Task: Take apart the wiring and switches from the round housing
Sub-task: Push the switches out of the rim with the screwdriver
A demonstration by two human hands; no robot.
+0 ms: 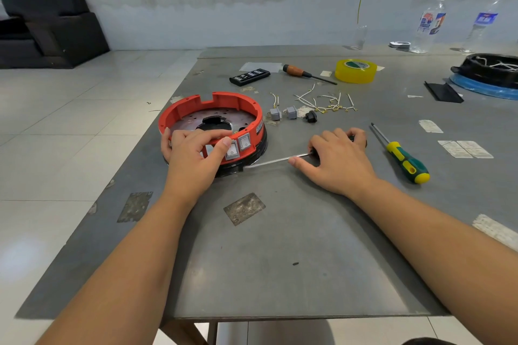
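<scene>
Round red plastic housing (210,123) is gripped by left hand (193,154); black-handled screwdriver (276,160), clasped by right hand (337,158), is levered at 5 o'clock; remaining grey rocker switches (238,146) probably need prying out next.

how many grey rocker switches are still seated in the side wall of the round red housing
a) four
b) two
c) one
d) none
b) Two grey rocker switches sit side by side in the wall of the round red plastic housing, just right of the left hand gripping its rim; two small grey switch bodies lie apart on the grey table.
</scene>
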